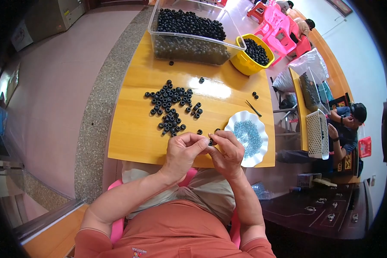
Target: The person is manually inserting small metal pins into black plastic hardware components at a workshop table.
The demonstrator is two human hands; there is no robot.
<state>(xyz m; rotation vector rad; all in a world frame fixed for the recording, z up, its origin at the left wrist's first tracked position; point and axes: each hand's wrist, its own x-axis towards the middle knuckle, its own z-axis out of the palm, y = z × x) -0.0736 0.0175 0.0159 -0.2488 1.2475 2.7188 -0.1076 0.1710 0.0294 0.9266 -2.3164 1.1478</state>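
Observation:
Just over the table's near edge, my left hand and my right hand meet at their fingertips. Between them shows a small black ring-like piece, pinched by my right thumb and fingers. My left thumb and forefinger are pressed together beside it; what they hold is hidden. Beyond my left hand lies a loose pile of black hollow round pieces. Right of my right hand stands a white scalloped plate with tiny light-blue beads in it. Dark tweezers lie behind the plate.
At the table's far side, a clear plastic bin and a yellow bucket hold many black pieces. To the right, a person sits by a side table with a white perforated basket. Pink chairs stand farther back.

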